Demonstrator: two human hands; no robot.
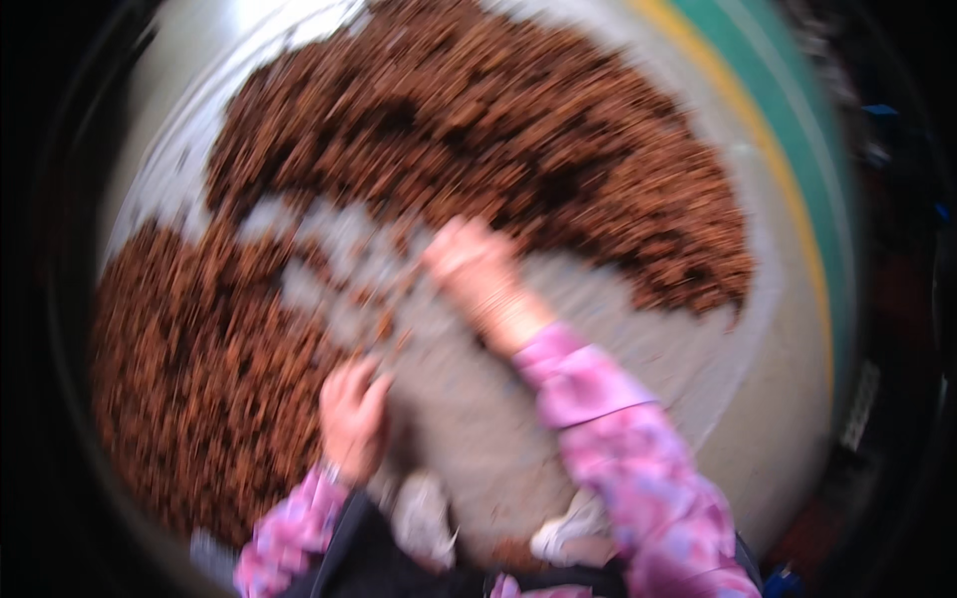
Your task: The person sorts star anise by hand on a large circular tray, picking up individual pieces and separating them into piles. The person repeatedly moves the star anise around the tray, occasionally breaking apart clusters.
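Observation:
A large heap of reddish-brown dried pieces (478, 127), blurred and too indistinct to name, curves across a pale sheet (463, 404) on the floor. It joins a second heap (202, 389) at the left. My right hand (475, 261) is at the inner edge of the upper heap, its fingers bent; blur hides whether it grips anything. Beside the right edge of the left heap is my left hand (354, 418), thumb apart from the fingers, with nothing visible in it. Scattered loose pieces (385, 325) lie between the two hands.
My light shoes (425, 519) stand at the sheet's near side. A yellow line (785, 172) and a green floor band (804, 142) curve along the right. Dark, unclear objects stand beyond them. A small greyish thing (213, 557) lies at the lower left.

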